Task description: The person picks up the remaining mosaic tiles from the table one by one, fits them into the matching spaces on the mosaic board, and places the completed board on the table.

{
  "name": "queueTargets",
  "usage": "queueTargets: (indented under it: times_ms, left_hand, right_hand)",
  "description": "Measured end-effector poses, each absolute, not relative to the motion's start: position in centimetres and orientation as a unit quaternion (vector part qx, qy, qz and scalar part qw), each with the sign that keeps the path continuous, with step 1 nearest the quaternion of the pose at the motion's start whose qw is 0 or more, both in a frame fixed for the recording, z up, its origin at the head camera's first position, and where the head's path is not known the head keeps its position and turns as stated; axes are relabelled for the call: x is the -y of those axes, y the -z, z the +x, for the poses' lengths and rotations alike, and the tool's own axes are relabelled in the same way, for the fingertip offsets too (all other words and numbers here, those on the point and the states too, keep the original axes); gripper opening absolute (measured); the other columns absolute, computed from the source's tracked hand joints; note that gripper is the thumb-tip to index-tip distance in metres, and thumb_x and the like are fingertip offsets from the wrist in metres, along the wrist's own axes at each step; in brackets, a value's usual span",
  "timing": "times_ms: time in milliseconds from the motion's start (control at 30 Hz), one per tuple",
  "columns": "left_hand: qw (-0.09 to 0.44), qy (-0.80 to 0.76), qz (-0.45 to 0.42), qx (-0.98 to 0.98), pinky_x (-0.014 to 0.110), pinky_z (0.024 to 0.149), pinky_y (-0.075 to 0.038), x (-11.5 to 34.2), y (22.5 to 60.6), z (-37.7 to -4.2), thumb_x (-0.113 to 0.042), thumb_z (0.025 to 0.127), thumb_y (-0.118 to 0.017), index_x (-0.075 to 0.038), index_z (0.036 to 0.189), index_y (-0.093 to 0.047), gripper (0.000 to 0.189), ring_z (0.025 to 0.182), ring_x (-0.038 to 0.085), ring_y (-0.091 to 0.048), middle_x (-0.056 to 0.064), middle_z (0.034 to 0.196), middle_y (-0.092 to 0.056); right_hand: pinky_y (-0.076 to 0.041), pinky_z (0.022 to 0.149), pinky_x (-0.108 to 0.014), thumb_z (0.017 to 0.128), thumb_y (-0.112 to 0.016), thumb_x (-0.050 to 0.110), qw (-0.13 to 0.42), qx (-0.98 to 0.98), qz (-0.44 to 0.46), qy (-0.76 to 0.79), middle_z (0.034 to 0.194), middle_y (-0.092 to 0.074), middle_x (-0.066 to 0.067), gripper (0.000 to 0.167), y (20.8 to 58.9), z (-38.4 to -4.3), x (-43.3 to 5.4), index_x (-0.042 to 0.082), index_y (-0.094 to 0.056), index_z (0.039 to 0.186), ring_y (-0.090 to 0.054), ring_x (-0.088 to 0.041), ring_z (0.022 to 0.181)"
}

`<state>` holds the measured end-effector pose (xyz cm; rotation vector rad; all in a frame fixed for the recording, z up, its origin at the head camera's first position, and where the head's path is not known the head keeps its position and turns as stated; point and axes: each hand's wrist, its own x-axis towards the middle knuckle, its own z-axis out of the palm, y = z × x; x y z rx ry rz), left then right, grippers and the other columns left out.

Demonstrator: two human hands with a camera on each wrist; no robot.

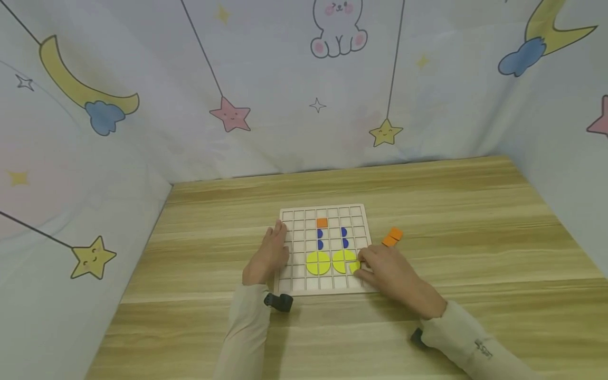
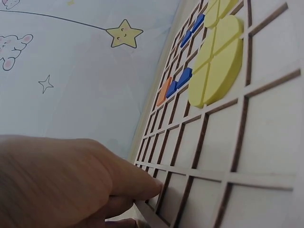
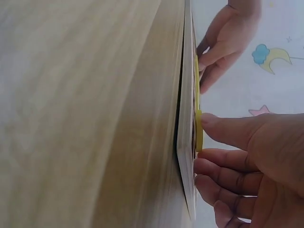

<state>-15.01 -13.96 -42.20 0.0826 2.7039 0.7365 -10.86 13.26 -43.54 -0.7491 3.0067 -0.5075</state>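
Observation:
A pale wooden grid board (image 1: 304, 285) lies on the table, divided into square cells. My left hand (image 1: 271, 254) rests along its left edge, fingers touching the rim. Over the board's right side, my right hand (image 1: 391, 274) pinches a yellow quarter-circle piece (image 1: 354, 266) between thumb and fingers. That piece (image 3: 199, 135) is partly covered by the fingertips. Just left of it, yellow quarters (image 1: 339, 258) form most of a circle. A full yellow circle of quarters (image 1: 317, 263) sits further left. Blue half-circle pieces (image 1: 320, 244) and one orange square (image 1: 322, 222) lie higher on the grid.
Loose orange squares (image 1: 392, 237) lie on the wood-grain table (image 1: 451, 221), right of the board and just beyond my right hand. A white curtain (image 1: 285, 142) printed with stars and moons hangs behind the table and at its sides.

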Motion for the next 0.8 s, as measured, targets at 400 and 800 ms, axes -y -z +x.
queueTargets:
  times_ms: [400, 800]
  left_hand:
    - [0.167, -0.259, 0.039, -0.951, 0.051, 0.121, -0.009, 13.97, 41.99, -14.98, -0.007, 0.098, -0.038, 0.002, 0.151, -0.013, 0.059, 0.147, 0.039, -0.001, 0.016, 0.161, -0.002]
    - [0.164, -0.259, 0.041, -0.951, 0.051, 0.121, -0.01, 14.02, 42.0, -14.95, -0.008, 0.099, -0.039, 0.003, 0.151, -0.014, 0.059, 0.147, 0.039, -0.001, 0.017, 0.16, -0.002]
  right_hand:
    - [-0.043, 0.061, -0.022, 0.084, -0.071, 0.02, -0.026, -0.949, -0.258, 0.18, 0.079, -0.06, 0.006, 0.012, 43.45, -11.02, -13.39, 0.012, -0.067, 0.093, -0.047, -0.007, 0.068]
    - [-0.042, 0.059, -0.021, 0.082, -0.072, 0.024, -0.02, -0.956, -0.233, 0.178, 0.076, -0.058, 0.006, 0.016, 43.73, -11.29, -12.97, 0.013, -0.062, 0.086, -0.046, -0.007, 0.066]
